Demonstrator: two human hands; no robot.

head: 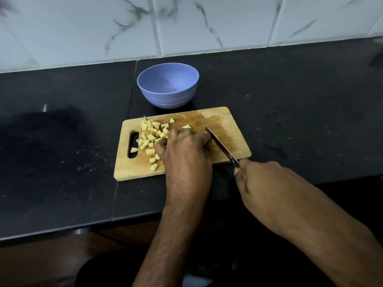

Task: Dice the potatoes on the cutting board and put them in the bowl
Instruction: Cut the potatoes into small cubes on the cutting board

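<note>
A wooden cutting board (226, 125) lies on the black counter. Several pale yellow potato dice (149, 136) are heaped on its left half, near the handle slot. My left hand (185, 148) sits over the board's middle with curled fingers, covering whatever is under it. Just right of those fingers is the blade of a knife (220, 146), angled across the board; my right hand (261, 183) grips its handle off the board's front right corner. A purple bowl (167, 85) stands behind the board and holds nothing that I can see.
The black counter (300, 112) runs to a white marble-tiled wall (207, 23) at the back. Its front edge lies close below the board. A seam in the counter runs down at the left of the bowl.
</note>
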